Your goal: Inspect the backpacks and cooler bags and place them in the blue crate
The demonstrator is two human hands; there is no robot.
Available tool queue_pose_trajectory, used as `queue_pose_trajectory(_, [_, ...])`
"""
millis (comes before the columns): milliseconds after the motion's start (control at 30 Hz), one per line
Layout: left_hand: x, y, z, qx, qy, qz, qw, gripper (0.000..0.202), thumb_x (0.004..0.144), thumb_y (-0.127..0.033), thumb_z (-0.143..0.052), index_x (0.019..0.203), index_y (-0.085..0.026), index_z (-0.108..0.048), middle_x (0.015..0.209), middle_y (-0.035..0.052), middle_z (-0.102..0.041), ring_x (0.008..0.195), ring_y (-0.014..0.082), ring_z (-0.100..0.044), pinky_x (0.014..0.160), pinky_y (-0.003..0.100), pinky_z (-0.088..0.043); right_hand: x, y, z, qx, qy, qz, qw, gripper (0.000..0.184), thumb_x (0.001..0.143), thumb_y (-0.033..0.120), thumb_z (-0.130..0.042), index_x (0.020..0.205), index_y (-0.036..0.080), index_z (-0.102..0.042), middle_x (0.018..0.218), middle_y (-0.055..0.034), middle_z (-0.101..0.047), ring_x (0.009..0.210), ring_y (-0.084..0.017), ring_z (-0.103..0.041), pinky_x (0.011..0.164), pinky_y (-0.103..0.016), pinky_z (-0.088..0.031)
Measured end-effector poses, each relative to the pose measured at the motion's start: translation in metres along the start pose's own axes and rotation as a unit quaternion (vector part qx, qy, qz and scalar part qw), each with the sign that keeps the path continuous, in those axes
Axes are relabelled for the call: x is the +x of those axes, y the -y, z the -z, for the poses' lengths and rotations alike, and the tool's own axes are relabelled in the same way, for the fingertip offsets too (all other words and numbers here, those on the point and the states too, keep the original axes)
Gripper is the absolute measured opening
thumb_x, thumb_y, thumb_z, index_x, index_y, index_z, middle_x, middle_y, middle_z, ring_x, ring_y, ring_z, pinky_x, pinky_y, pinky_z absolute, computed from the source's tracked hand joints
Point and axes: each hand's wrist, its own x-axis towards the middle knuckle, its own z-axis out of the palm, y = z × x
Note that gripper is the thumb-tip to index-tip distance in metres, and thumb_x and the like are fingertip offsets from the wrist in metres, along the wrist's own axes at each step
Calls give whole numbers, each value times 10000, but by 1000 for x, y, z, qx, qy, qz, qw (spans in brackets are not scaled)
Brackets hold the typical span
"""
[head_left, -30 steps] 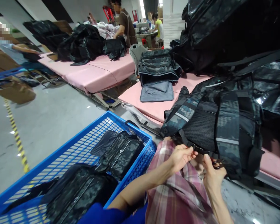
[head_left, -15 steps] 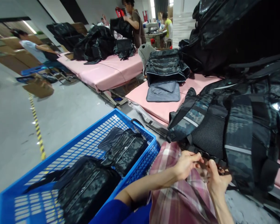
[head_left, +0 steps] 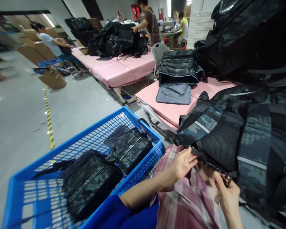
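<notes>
A dark camouflage backpack lies on the pink-covered table at the right, its mesh back panel and shoulder straps facing up. Along its near edge runs a narrow black strap. My left hand pinches this strap near the backpack's left corner, thumb on top and the other fingers partly extended. Farther right, my right hand is closed on the strap's other part, where small dark pieces show between thumb and fingers; their exact shape is unclear. Both hands are above the plaid cloth on my lap.
Left of me stands a blue plastic basket with camouflage bags inside. An opened camouflage bag sits on the pink table. Black bags pile up at right. Beyond, co-workers handle bags around another pink table.
My hands have moved apart, the left one leftward along the strap, which now shows stretched between them. The view has shifted a little to the left. A co-worker's bag at the back has lowered.
</notes>
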Motion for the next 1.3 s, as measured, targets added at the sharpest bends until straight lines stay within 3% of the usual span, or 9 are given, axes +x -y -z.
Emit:
queue_pose_trajectory(100, [-13, 4, 4, 197, -19, -202, 959, 276, 770, -405, -636, 811, -134, -667, 869, 84, -655, 805, 165, -599, 736, 275, -447, -9, 13, 6, -52, 69, 37, 996, 431, 667, 567, -642, 715, 144, -702, 564, -25, -600, 572, -154, -580, 536, -225, -466])
queue_pose_trajectory(300, [-20, -5, -1, 586, 63, -652, 476, 245, 849, -178, -461, 966, -162, -676, 680, 24, -661, 589, 120, -564, 556, 269, -382, -22, 56, -8, -107, 13, 202, 973, 309, 685, 466, -676, 837, 197, -679, 767, -25, -670, 648, -144, -613, 602, -208, -484])
queue_pose_trajectory(433, [-17, -6, -14, 607, 69, -697, 375, 280, 862, -149, -409, 1019, -148, -640, 642, 11, -630, 563, 112, -554, 527, 269, -366, -20, 71, -16, -114, -33, 245, 962, 247, 725, 416, -657, 831, 194, -636, 741, -11, -629, 624, -122, -572, 578, -202, -463])
queue_pose_trajectory(533, [-22, -2, -21, 625, 120, -651, 415, 321, 885, -229, -400, 1110, -125, -604, 804, 66, -669, 669, 128, -600, 596, 262, -447, -20, 73, -8, -97, -71, 228, 966, 244, 768, 407, -606, 865, 187, -647, 738, -17, -633, 584, -116, -550, 539, -207, -455])
queue_pose_trajectory(667, [-31, -6, -34, 592, 192, -444, 644, 336, 857, -278, -498, 1155, -157, -595, 1082, 99, -640, 708, 106, -594, 650, 223, -495, -16, 75, 10, -51, -6, 198, 979, 269, 761, 416, -606, 868, 180, -680, 780, -40, -671, 625, -146, -595, 564, -237, -485])
queue_pose_trajectory(733, [-31, -10, -41, 562, 214, -356, 716, 270, 828, -246, -538, 1052, -154, -658, 967, 77, -668, 725, 113, -592, 663, 215, -485, -11, 75, 16, -50, 39, 184, 981, 279, 753, 429, -614, 854, 180, -689, 794, -45, -675, 656, -160, -612, 586, -251, -492])
queue_pose_trajectory(900, [-20, -9, -49, 434, 143, -168, 874, 300, 748, -302, -595, 945, -92, -677, 602, 14, -586, 466, 78, -496, 442, 186, -389, -7, 64, 19, -141, -128, 162, 968, 508, 734, 487, -636, 1148, 197, -585, 934, -54, -670, 786, -185, -639, 685, -288, -498])
queue_pose_trajectory(1133, [-19, -1, -49, 405, 114, -136, 897, 290, 685, -278, -617, 897, -91, -683, 514, -18, -539, 442, 71, -476, 456, 181, -375, -16, 63, 10, -228, -149, 334, 902, 201, 870, 292, -511, 988, 166, -611, 894, -61, -677, 772, -145, -634, 699, -250, -475])
queue_pose_trajectory(1300, [-19, -3, -32, 459, 125, -117, 872, 259, 721, -253, -580, 906, -111, -693, 544, -9, -567, 477, 72, -470, 491, 180, -368, -28, 50, -2, -174, -92, 291, 936, 174, 885, 228, -471, 977, 186, -613, 878, -45, -674, 783, -142, -625, 699, -261, -483])
